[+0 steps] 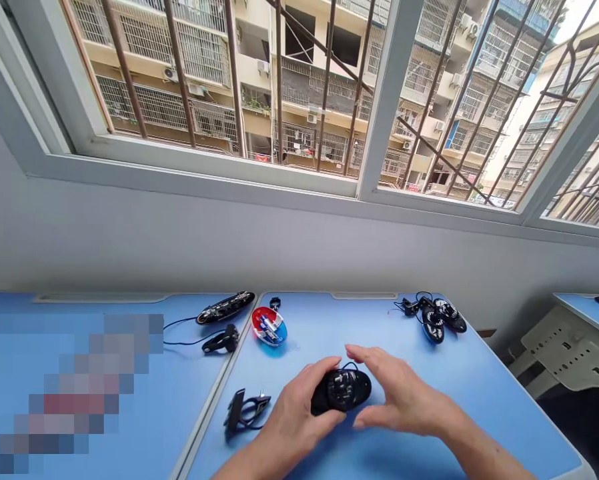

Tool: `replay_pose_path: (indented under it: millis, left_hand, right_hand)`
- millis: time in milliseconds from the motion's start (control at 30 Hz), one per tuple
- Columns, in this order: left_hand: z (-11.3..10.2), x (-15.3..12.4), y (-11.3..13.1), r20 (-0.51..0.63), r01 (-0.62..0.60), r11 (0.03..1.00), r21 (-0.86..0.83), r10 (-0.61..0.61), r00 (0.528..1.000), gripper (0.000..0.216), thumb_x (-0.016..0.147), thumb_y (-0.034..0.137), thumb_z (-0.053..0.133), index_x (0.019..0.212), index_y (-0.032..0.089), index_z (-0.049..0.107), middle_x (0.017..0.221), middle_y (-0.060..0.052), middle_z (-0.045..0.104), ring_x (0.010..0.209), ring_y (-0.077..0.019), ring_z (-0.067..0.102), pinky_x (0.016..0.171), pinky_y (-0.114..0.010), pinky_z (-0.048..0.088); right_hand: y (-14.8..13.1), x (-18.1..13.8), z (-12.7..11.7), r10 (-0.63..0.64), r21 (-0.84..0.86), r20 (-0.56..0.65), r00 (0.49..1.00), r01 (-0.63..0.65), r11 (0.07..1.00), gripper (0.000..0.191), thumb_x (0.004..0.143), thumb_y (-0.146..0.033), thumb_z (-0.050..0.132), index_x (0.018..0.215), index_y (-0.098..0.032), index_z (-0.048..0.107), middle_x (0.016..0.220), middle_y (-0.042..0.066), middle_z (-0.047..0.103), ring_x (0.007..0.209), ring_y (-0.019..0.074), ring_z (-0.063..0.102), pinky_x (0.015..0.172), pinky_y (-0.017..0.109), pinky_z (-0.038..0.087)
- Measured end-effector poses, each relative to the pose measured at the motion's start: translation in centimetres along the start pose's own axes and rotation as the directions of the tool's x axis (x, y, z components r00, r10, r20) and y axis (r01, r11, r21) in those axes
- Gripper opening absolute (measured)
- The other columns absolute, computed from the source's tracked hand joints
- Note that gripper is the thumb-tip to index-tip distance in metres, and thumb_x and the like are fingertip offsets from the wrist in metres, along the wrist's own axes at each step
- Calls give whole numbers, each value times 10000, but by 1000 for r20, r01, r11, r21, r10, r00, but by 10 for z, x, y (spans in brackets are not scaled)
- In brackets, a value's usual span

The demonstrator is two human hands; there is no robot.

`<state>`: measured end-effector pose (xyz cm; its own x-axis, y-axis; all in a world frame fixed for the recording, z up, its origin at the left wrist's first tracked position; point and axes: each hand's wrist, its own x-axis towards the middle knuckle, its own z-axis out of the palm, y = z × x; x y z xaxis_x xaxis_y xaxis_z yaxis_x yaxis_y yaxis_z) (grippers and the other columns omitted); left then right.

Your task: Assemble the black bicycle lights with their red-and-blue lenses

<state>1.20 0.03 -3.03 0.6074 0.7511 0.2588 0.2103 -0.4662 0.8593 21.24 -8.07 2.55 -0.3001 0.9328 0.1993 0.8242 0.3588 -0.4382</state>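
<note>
My left hand (293,415) grips a black computer mouse body (341,390) on the blue table (479,400), thumb on its top left and fingers under its near edge. My right hand (400,395) hovers open just right of the mouse, fingers spread, its fingertips close to the mouse's right side. The mouse looks opened, with inner parts showing on top.
A black clip-like part (245,408) lies left of my left hand. A red and blue oval dish (269,326) with small parts sits further back. A black mouse shell (225,307) and a corded piece (221,341) lie on the left table. More mouse parts (434,315) rest at the back right.
</note>
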Motion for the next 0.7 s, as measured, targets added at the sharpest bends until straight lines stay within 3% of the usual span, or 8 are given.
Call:
replay_pose_path:
  millis: [200,333,400,433,500,567,633,700]
  left_hand:
    - [-1,0,3,76,-17,999,30,15,997,597,634,152,585,1222,254,562,1187,-38,673,1075,-272,604,963,-362,472]
    - [-14,-4,8,223,-87,958,274,25,975,728,608,107,571,1319,241,489,1366,-83,549,1233,-314,484,1043,-439,398]
    - [-25,-5,13,255,-91,867,489,-42,966,681,603,93,573,1271,218,536,1412,-122,496,1272,-356,430,1047,-503,362]
    - [-31,-4,16,270,-94,804,588,-85,959,562,611,89,574,1159,205,605,1367,-135,527,1235,-371,455,1009,-516,382]
    - [-39,-1,25,302,-104,666,738,-188,935,337,639,74,567,939,188,668,1179,-147,626,1085,-379,542,904,-518,426]
    - [-43,2,33,298,-89,540,837,-314,901,297,661,14,523,860,167,683,1027,-158,667,980,-372,588,848,-501,433]
    - [-43,6,38,266,-59,483,874,-373,889,356,668,-42,464,853,159,693,997,-165,677,978,-364,601,850,-481,422]
    - [-43,8,39,225,-21,490,872,-363,904,378,671,-51,432,830,173,692,974,-153,686,972,-354,611,850,-463,414]
  right_hand:
    - [10,15,25,-109,102,-47,993,113,988,744,746,-179,778,1399,-227,425,1249,99,655,1121,259,630,947,388,521]
    - [21,10,32,-151,115,-56,987,157,981,688,722,-150,789,1334,-199,479,1183,110,676,1023,259,643,868,386,538]
    - [25,8,34,-147,121,-58,987,153,981,634,709,-164,804,1278,-184,526,1153,120,681,1001,264,640,850,385,534]
    - [27,7,34,-144,130,-61,988,151,980,612,702,-166,810,1253,-175,545,1141,125,683,998,266,638,848,384,531]
    - [30,6,35,-138,153,-76,987,149,977,595,684,-162,819,1222,-159,567,1115,131,688,977,266,637,828,378,527]
    - [31,5,35,-128,194,-98,987,145,970,587,672,-161,821,1208,-151,582,1106,133,688,974,267,633,821,374,518]
    - [30,6,33,-71,263,-114,991,99,960,570,668,-169,818,1194,-152,598,1102,124,686,967,261,628,823,371,504]
    - [28,7,28,52,364,-104,993,-11,932,518,662,-187,814,1144,-158,627,1061,98,686,921,243,619,811,366,488]
